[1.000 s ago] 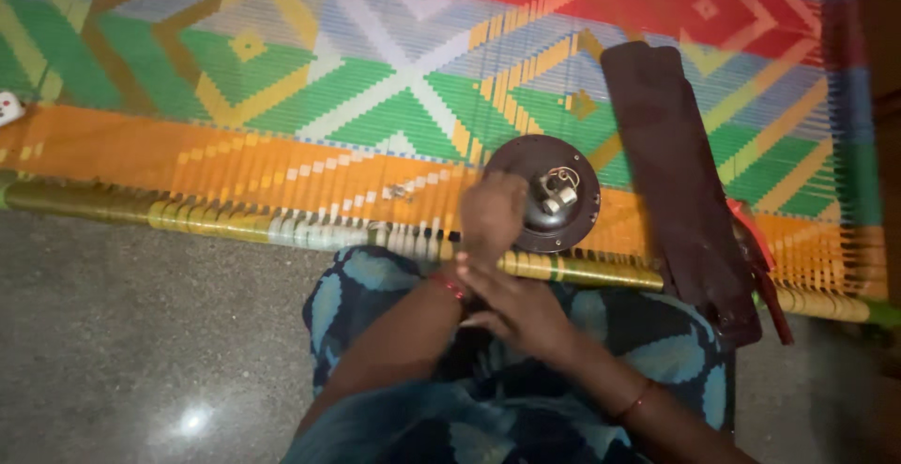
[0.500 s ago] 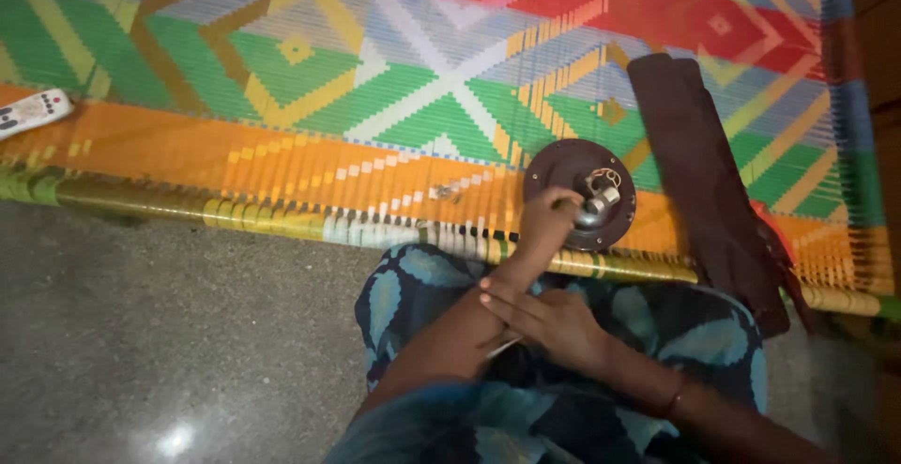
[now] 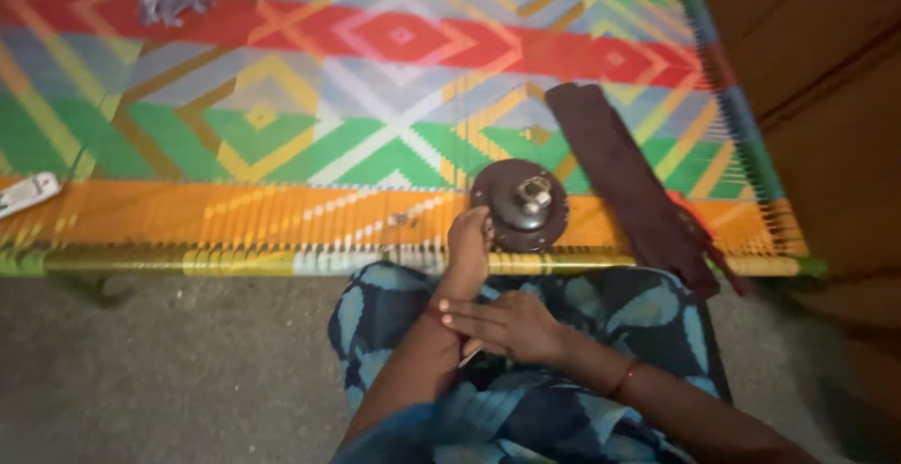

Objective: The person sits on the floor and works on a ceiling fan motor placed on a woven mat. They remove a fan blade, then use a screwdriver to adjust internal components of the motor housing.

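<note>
Presently, head view: the round dark metal disc (image 3: 522, 204) with a small shiny fitting at its centre lies flat on the woven cot (image 3: 282, 145) near the front rail, beside a long dark brown strip (image 3: 624, 182); no work on it shows as done, judged from how it lies. Left hand (image 3: 466, 239) rests curled against the disc's edge, gripping nothing I can make out; right hand (image 3: 502, 325) lies loosely open on the left forearm, and whether it holds anything I cannot tell.

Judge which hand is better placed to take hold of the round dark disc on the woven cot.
Left, probably. The left hand is stretched out to the cot and touches the near rim of the disc. The right hand lies back over the lap, fingers flat across the left forearm, apart from the disc.
</note>
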